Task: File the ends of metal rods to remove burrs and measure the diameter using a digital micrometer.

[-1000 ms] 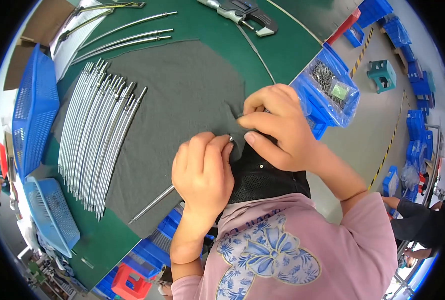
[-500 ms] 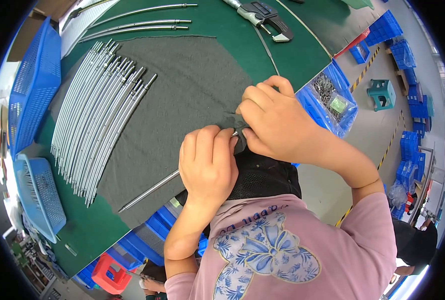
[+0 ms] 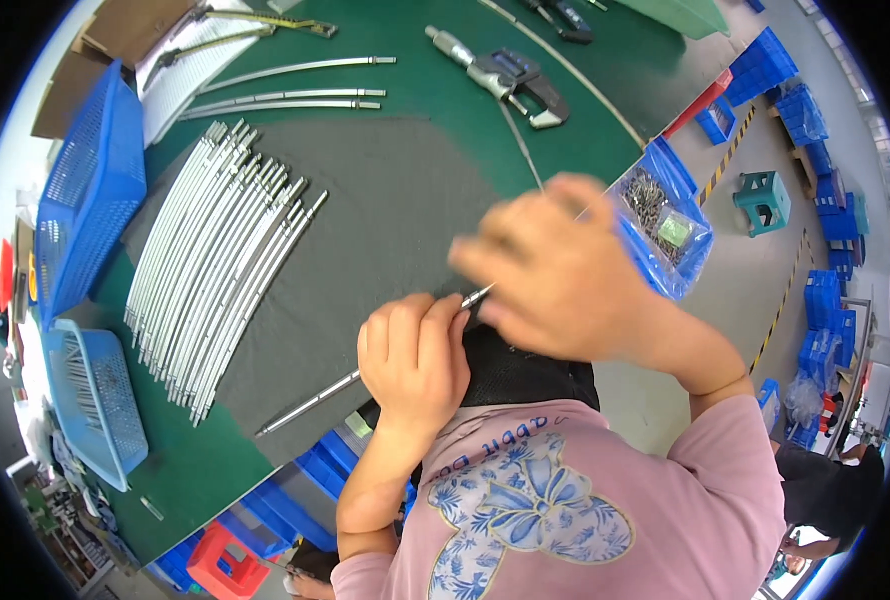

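Note:
My left hand (image 3: 412, 352) is closed round a slim metal rod (image 3: 310, 402) that slants across the dark cloth (image 3: 365, 220). The rod's near-left end lies over the cloth, and its other end sticks out past my fingers. My right hand (image 3: 570, 275) is smeared by motion beside that upper end. A gap shows between its thumb and fingers, and I make out nothing held in it. To the left, several similar metal rods (image 3: 220, 270) lie side by side in a row on the cloth.
Three more rods (image 3: 295, 100) lie beyond the cloth on the green table (image 3: 195, 490), near a digital micrometer (image 3: 510, 75). Blue baskets (image 3: 95, 200) stand along the left. A lined blue bin (image 3: 700, 245) of small metal parts sits right of my right hand. A teal stool (image 3: 762, 203) stands on the floor.
My right hand has let go of the bunched cloth round the rod's upper end, which is now bare. My left hand keeps its grip. The whole view has shifted slightly.

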Demonstrator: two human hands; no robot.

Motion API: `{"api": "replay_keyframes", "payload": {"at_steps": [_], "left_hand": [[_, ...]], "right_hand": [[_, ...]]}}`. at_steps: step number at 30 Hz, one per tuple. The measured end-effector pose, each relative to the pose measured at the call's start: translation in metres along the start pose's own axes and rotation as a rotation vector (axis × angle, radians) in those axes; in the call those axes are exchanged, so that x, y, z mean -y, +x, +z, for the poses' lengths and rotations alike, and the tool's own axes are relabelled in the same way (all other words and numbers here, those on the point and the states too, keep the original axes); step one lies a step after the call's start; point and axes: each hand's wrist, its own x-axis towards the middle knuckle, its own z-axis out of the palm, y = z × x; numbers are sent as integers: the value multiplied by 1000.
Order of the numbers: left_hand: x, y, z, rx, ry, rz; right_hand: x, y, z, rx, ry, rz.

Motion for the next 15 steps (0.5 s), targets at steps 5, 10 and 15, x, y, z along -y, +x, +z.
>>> {"api": "replay_keyframes", "payload": {"at_steps": [5,10,15], "left_hand": [[-9,-3,-26,-196,-28,-20],[-12,-21,-52,255,-1119,-643],[-13,-17,-25,-162,-1676,-831]], "right_hand": [[-6,8,12,32,148,-216],[0,22,1,-109,155,-316],[5,24,-11,-135,79,-423]]}}
